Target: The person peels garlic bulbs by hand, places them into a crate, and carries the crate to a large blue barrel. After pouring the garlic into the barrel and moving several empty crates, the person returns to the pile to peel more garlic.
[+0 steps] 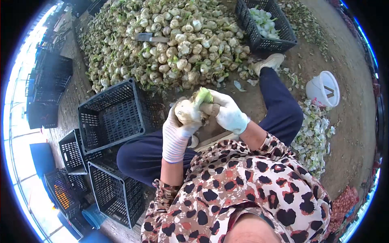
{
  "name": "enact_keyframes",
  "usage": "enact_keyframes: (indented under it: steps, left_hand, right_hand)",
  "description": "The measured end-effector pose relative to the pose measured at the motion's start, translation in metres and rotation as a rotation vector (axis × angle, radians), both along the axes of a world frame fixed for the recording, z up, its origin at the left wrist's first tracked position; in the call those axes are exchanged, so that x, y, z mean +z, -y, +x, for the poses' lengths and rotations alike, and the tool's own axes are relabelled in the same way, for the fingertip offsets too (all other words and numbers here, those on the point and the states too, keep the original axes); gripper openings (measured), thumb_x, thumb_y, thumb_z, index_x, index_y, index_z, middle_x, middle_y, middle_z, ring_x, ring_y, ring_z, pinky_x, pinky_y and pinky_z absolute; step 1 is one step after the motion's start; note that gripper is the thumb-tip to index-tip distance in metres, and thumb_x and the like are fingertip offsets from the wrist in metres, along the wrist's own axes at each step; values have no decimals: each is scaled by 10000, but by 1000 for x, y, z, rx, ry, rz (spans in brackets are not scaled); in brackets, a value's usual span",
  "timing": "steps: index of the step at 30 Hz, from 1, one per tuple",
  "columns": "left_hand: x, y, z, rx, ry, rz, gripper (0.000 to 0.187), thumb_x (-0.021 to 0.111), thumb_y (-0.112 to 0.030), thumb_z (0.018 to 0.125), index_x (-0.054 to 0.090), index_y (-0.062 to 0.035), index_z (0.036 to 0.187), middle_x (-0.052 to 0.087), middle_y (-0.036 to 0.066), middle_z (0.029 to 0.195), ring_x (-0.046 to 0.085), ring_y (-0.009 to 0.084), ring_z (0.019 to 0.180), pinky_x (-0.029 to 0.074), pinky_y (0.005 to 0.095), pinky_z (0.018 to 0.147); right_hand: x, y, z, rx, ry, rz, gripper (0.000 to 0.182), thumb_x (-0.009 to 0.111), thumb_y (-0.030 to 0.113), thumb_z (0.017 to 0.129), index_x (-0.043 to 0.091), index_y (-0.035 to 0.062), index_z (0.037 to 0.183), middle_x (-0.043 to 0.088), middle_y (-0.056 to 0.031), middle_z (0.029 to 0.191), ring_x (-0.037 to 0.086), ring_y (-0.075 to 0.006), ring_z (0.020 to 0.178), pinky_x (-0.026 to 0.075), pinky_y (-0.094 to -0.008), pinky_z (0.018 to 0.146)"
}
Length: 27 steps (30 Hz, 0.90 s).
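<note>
A pale bulb [187,112] with a green stem stub [204,96] is held in front of my body. My left hand [178,125], in a striped white glove, is wrapped round the bulb. My right hand [230,113], in a white glove, has its fingers closed at the stem side, by a brownish piece too unclear to name. Beyond my hands spreads a large pile of similar bulbs [182,48], some with green stubs. A knife [156,38] with a wooden handle lies on the pile.
An empty black crate [111,117] stands at my left, with more crates [115,194] behind it. At the upper right, a black crate [275,43] holds peeled white bulbs. A white bucket [323,90] and a heap of peelings [312,141] are at my right.
</note>
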State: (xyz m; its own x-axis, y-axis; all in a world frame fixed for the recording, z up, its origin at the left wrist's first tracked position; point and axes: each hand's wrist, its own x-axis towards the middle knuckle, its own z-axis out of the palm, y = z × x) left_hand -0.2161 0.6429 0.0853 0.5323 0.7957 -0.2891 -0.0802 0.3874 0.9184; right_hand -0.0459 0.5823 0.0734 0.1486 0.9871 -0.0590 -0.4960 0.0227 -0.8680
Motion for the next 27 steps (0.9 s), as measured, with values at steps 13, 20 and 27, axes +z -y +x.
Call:
enact_keyframes:
  steps: [13,20,27]
  left_hand:
    - [-45,2,10,52,-19,-137,739,847,-87,663,489,26,1299,614,98,1194,612,190,1086,519,330,950]
    - [-43,4,8,-94,64,-75,945,953,-196,607,447,19,1376,596,115,1273,606,209,1140,506,362,984]
    - [-45,-1,11,-237,-422,578,672,782,-123,787,488,14,1375,560,107,1322,610,184,1048,521,312,903]
  right_hand:
    - [-30,-18,10,-157,773,40,153,607,-4,877,591,8,1029,633,-102,1000,610,-185,894,502,-299,806]
    - [-138,-8,47,443,1472,-536,600,637,214,873,437,71,1421,488,-292,1358,560,-436,1153,483,-398,965]
    - [-17,7,31,303,-13,-301,688,625,75,864,338,8,1485,479,-125,1417,460,-192,1319,358,-328,1110]
